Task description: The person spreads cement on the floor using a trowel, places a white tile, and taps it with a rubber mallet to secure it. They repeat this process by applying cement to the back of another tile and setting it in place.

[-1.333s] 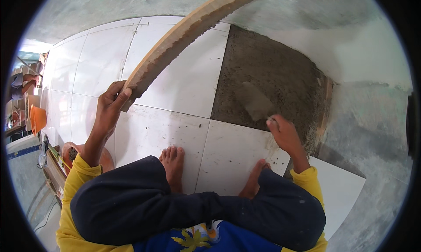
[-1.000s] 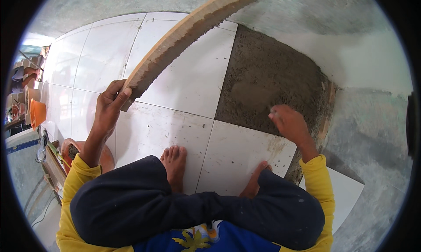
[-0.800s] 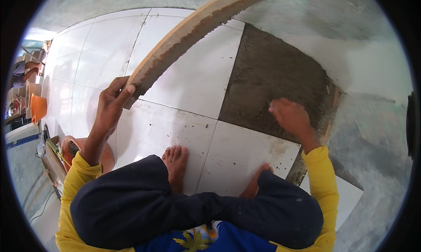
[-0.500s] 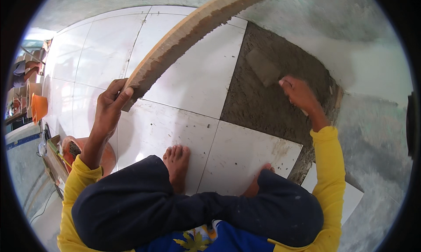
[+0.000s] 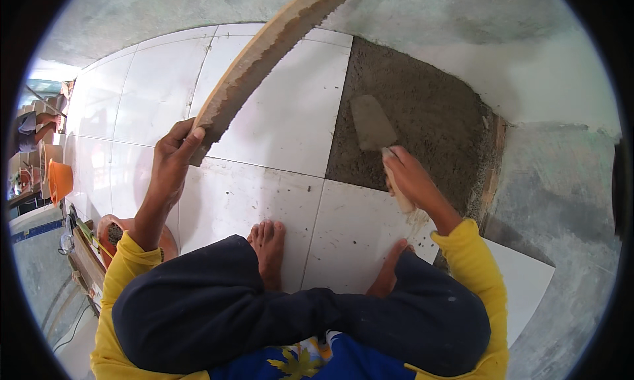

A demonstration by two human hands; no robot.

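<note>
My left hand (image 5: 176,156) grips the near end of a long wooden board (image 5: 254,63), thumb on top. The board slants up and away to the right, and grey mortar coats its lower edge. In my right hand (image 5: 411,178) is a trowel (image 5: 373,123), held by its pale wooden handle. The trowel's grey blade lies over the left part of a patch of wet mortar (image 5: 429,102). White floor tiles (image 5: 290,102) border the mortar on the left and on the near side.
Grey plastered walls (image 5: 541,182) rise at the far side and right. A loose white tile (image 5: 518,274) lies at the lower right. An orange bucket (image 5: 172,241) with dark contents stands by my left arm. Farther left are another orange bucket (image 5: 59,182) and a person (image 5: 33,129).
My right hand and the trowel have moved left and nearer across the mortar, toward the tile edge. The board has shifted slightly left in view, still in my left hand.
</note>
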